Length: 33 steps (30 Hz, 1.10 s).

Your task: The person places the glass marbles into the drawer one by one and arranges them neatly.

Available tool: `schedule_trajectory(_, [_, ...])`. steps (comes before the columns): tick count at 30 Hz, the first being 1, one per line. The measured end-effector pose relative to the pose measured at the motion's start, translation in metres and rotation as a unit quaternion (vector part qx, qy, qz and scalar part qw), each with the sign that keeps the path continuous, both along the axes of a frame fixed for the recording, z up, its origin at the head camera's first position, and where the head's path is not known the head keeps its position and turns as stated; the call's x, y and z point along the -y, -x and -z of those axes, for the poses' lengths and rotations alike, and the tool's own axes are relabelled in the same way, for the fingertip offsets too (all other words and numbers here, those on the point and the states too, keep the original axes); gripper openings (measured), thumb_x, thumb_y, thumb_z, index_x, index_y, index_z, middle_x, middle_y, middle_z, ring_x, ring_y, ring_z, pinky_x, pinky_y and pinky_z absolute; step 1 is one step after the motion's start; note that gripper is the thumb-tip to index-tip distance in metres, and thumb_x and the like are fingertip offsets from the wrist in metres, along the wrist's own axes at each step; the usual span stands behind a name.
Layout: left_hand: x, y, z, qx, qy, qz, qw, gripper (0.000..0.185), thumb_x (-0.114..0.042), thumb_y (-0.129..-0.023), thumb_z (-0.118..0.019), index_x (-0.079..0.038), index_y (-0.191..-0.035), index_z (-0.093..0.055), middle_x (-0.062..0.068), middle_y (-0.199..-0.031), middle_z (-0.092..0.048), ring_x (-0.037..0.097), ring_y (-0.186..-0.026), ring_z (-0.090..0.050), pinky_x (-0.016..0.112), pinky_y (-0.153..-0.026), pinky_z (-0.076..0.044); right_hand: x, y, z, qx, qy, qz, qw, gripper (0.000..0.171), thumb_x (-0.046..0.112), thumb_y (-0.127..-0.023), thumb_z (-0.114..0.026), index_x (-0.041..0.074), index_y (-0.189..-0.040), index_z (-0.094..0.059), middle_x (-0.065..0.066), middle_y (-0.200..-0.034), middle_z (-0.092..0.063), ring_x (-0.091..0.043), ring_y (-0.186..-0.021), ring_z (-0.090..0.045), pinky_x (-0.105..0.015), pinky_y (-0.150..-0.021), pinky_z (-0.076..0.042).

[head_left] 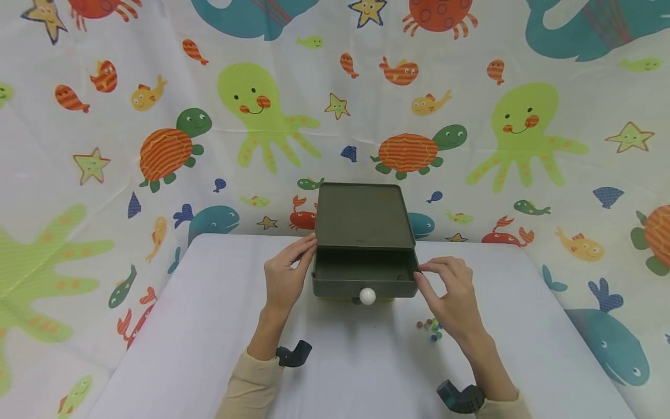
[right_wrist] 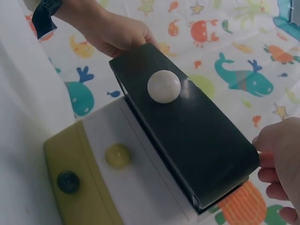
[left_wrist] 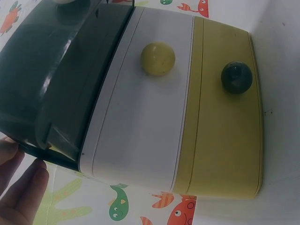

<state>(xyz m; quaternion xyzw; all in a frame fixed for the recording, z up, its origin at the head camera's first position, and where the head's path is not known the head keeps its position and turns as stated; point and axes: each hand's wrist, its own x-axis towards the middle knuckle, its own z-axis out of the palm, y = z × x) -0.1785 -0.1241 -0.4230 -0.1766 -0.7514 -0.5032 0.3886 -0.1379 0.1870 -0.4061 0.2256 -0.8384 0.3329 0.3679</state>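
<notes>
both hands (head_left: 285,273) hold unlabelled dark drawer (head_left: 363,273).

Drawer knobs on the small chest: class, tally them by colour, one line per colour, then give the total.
White knob, on the pulled-out dark drawer: 1
Yellow knob, on the white drawer: 1
Dark green knob, on the yellow drawer: 1
Total: 3

Dark green plastic top drawer (head_left: 361,273) pulled open at frame centre, its inside open from above, left hand (head_left: 285,273) and right hand (head_left: 450,291) flanking both sides, small coloured marbles (head_left: 430,329) lower right, white tabletop (head_left: 199,326) bare at lower left.
</notes>
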Motion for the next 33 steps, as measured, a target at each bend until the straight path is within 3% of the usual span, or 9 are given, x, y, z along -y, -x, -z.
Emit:
schedule_trajectory(19, [0.0, 0.001, 0.001, -0.001, -0.007, 0.005, 1.0, 0.019, -0.006, -0.09, -0.073, -0.001, -0.108, -0.077, 0.012, -0.114, -0.076, 0.026, -0.105, -0.074, 0.014, -0.09, -0.056, -0.009, -0.007, 0.004, 0.003, 0.017, 0.023, 1.0, 0.023, 0.0, -0.081, -0.079, 0.002, -0.102, -0.073, -0.01, -0.105, -0.068, -0.023, -0.103, -0.058, -0.035, -0.092, -0.045])
schedule_trajectory(27, [0.0, 0.0, 0.001, 0.009, -0.005, 0.005, 0.9999, 0.02, -0.006, -0.09, -0.073, -0.002, -0.109, -0.077, 0.01, -0.116, -0.075, 0.022, -0.107, -0.073, 0.017, -0.091, -0.057, -0.012, -0.009, 0.006, 0.016, 0.013, 0.045, 0.999, 0.023, 0.003, -0.082, -0.078, 0.003, -0.105, -0.072, -0.009, -0.108, -0.067, -0.021, -0.106, -0.058, -0.006, -0.096, -0.04])
schedule_trajectory(33, [-0.001, 0.0, 0.0, -0.009, -0.007, 0.008, 0.9999, 0.02, -0.004, -0.089, -0.073, 0.0, -0.108, -0.077, 0.013, -0.114, -0.076, 0.027, -0.104, -0.074, 0.014, -0.09, -0.056, -0.015, -0.01, 0.009, 0.026, 0.013, 0.058, 0.998, 0.022, 0.004, -0.084, -0.077, 0.001, -0.105, -0.07, -0.011, -0.108, -0.067, -0.023, -0.106, -0.059, -0.002, -0.099, -0.036])
